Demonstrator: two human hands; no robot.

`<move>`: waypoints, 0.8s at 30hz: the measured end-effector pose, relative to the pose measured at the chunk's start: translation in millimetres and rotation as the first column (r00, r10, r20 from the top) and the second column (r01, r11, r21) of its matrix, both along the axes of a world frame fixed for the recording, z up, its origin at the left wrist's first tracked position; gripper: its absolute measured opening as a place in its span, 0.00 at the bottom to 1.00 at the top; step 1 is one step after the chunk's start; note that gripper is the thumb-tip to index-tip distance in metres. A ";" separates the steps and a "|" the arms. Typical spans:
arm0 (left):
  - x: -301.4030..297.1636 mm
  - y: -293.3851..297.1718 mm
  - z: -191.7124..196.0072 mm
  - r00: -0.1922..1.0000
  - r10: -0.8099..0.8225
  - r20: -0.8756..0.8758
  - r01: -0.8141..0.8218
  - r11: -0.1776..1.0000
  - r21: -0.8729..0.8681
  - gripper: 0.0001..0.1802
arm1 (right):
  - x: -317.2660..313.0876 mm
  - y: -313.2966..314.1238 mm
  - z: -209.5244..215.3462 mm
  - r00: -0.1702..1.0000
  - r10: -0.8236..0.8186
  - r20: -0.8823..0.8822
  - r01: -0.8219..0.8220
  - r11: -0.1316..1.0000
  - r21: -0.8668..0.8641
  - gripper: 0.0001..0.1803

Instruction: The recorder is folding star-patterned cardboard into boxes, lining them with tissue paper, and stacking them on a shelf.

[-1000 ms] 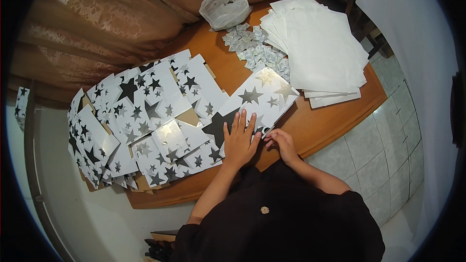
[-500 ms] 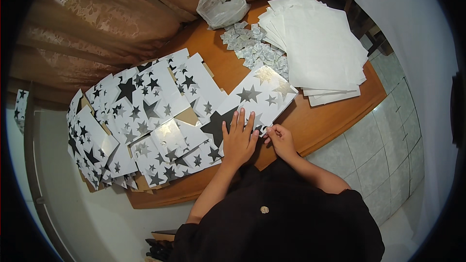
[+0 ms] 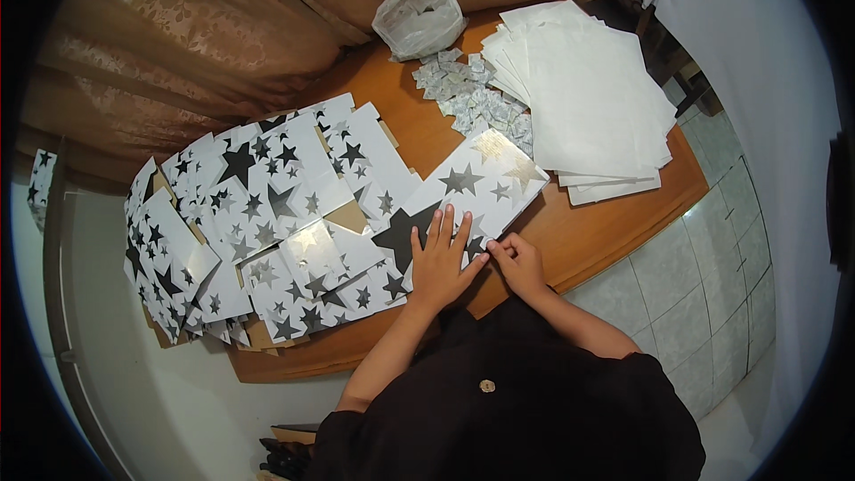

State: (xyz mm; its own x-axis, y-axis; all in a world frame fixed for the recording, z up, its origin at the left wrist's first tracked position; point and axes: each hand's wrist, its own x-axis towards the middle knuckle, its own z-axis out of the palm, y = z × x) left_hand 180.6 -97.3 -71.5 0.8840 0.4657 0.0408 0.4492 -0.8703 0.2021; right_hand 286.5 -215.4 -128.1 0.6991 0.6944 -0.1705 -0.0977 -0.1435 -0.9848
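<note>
A white flat card printed with black and silver stars [image 3: 481, 183] lies on the brown wooden table [image 3: 588, 232] in front of me. My left hand [image 3: 441, 258] presses flat on its near end, fingers spread. My right hand [image 3: 518, 263] pinches the card's near corner edge with its fingertips, just right of the left hand. To the left, a large heap of similar star-printed cards [image 3: 258, 223] overlaps across the table.
A stack of plain white sheets [image 3: 588, 98] lies at the far right. Several small silvery packets [image 3: 463, 93] are scattered beside it, behind them a translucent plastic bag [image 3: 419, 18]. Brown curtains [image 3: 178, 44] hang behind the table. Tiled floor [image 3: 712, 285] shows at right.
Both hands stay on the near end of the star card; the right hand's fingers have shifted slightly at the corner. Nothing else has moved.
</note>
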 end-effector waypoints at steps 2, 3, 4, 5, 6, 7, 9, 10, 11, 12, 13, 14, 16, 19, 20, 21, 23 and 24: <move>0.6 0.3 -1.3 1.000 0.003 0.011 -0.003 1.000 0.015 0.36 | 10.0 -6.3 8.7 0.984 0.024 0.176 -0.009 0.997 -0.083 0.15; 1.0 -1.4 -0.9 1.000 0.001 0.012 -0.001 0.999 0.033 0.36 | 15.0 -10.8 14.8 0.967 0.016 0.255 -0.009 1.000 -0.026 0.14; 1.6 -2.5 -0.6 1.000 -0.001 0.013 0.000 0.999 0.051 0.36 | 19.7 -13.6 18.6 0.943 0.003 0.332 -0.014 0.999 0.031 0.13; 2.3 -1.7 -2.2 1.000 0.005 0.022 -0.007 0.998 0.058 0.36 | 25.5 -12.6 20.9 0.940 0.007 0.340 -0.021 0.999 0.038 0.13; 3.8 -2.5 -4.1 0.999 -0.028 0.029 0.026 0.997 0.077 0.36 | 33.7 -12.4 26.1 0.879 -0.077 0.471 0.032 0.994 0.102 0.11; 4.5 -1.9 -7.0 0.998 -0.055 0.034 0.051 0.994 0.100 0.36 | 43.0 -8.3 32.0 0.796 -0.160 0.583 0.067 0.982 0.178 0.09; 3.8 -6.4 -11.1 0.997 -0.060 0.055 0.051 0.986 0.157 0.35 | 65.3 -2.8 50.0 0.744 -0.106 0.660 -0.008 0.986 0.167 0.06; 2.7 -7.7 -12.4 0.997 -0.056 0.061 0.047 0.988 0.145 0.35 | 74.7 4.4 56.6 0.679 -0.089 0.729 -0.006 0.992 0.126 0.09; 0.5 -8.7 -13.5 0.997 -0.049 0.066 0.040 0.990 0.132 0.34 | 83.8 11.3 61.8 0.608 -0.069 0.791 0.000 0.996 0.087 0.13; -0.6 -10.0 -12.9 0.996 -0.053 0.072 0.043 0.989 0.144 0.34 | 94.9 15.6 57.8 0.634 0.037 0.772 -0.047 0.999 -0.009 0.23; -3.3 -10.0 -10.3 0.995 -0.049 0.082 0.036 0.987 0.155 0.34 | 102.3 22.9 59.5 0.626 0.032 0.779 -0.052 0.999 0.001 0.23; -7.4 -9.0 -7.1 0.993 -0.103 0.059 0.093 0.984 0.155 0.35 | 109.3 31.7 62.8 0.644 0.064 0.763 -0.082 0.997 -0.014 0.26; -19.1 -11.3 -0.6 0.979 -0.195 0.053 0.189 0.977 0.099 0.34 | 125.0 48.5 61.2 0.659 0.172 0.732 -0.169 0.982 -0.080 0.35; -36.1 -24.9 26.7 0.985 -0.168 0.024 0.168 0.985 0.029 0.33 | 140.0 68.5 45.4 0.612 0.299 0.732 -0.218 0.954 -0.208 0.39; -41.2 -25.1 19.6 0.989 -0.139 0.057 0.136 0.989 0.057 0.31 | 149.3 71.4 38.3 0.621 0.373 0.689 -0.317 0.924 -0.214 0.38; -51.5 -21.5 14.7 0.992 -0.111 0.058 0.108 0.992 0.065 0.31 | 146.1 74.7 46.1 0.610 0.385 0.693 -0.342 0.916 -0.208 0.38; -69.4 -12.2 10.7 0.987 -0.147 0.066 0.135 0.979 0.154 0.28 | 141.6 74.7 69.2 0.510 0.723 0.466 -0.494 0.690 -0.529 0.34; -70.1 -8.1 21.7 0.986 -0.125 0.115 0.109 0.985 0.138 0.24 | 148.3 65.8 54.7 0.535 0.652 0.537 -0.463 0.758 -0.459 0.31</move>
State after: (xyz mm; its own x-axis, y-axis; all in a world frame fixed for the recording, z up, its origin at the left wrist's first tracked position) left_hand 110.5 -105.3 -49.7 0.9165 0.3431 0.2056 0.3217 -0.9378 0.1307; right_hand 434.9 -149.6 -73.4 0.1729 0.9828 -0.0641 0.7096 -0.1695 -0.6839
